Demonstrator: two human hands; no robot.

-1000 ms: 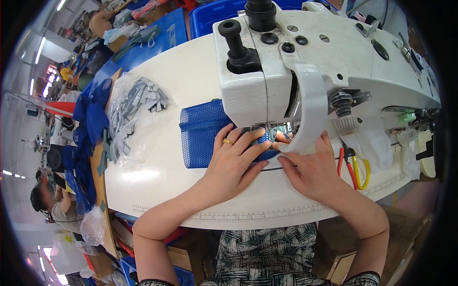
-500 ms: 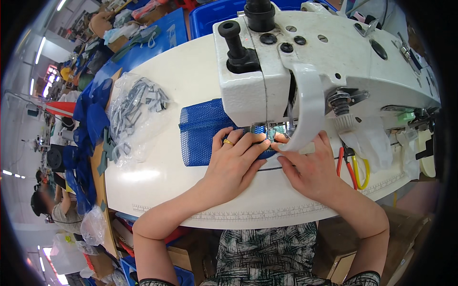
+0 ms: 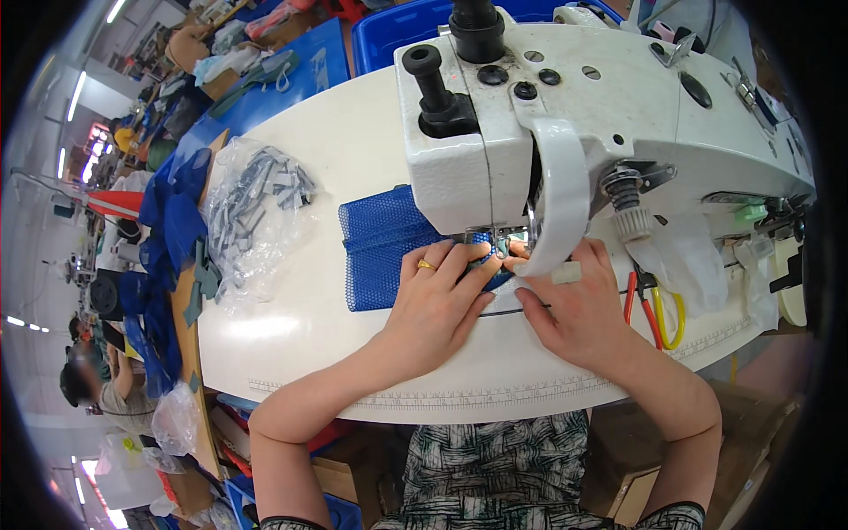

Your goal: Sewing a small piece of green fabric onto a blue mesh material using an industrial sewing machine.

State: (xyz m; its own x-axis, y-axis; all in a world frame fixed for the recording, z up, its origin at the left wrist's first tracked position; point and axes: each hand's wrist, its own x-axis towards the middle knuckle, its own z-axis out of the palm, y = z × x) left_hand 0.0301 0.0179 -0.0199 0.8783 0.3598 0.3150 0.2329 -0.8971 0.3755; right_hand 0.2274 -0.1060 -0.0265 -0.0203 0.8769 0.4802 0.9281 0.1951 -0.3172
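Note:
A piece of blue mesh fabric (image 3: pixel 375 256) lies under the head of a white sewing machine (image 3: pixel 468 168). My left hand (image 3: pixel 433 296), with a yellow ring, rests on the fabric's right part; its bent fingers hold it down beside the lit presser foot (image 3: pixel 501 245). From the other side my right hand (image 3: pixel 574 305) brings its fingertips together at the foot, almost meeting the left ones. What they pinch is hidden behind the machine's curved white guard (image 3: pixel 565 194). A small pale rectangular piece (image 3: pixel 567 272) shows over the right hand's fingers.
A clear plastic bag of grey strips (image 3: pixel 261 199) lies on the white table (image 3: pixel 265 344) to the left. Red-and-yellow-handled snippers (image 3: pixel 655 309) lie right of my right hand. A blue bin (image 3: pixel 380 40) stands behind the machine. Another person (image 3: pixel 124 393) sits far left.
The blue mesh has shifted slightly to the right, toward the presser foot, along with my left hand. The small pale piece now shows over my right hand's fingers.

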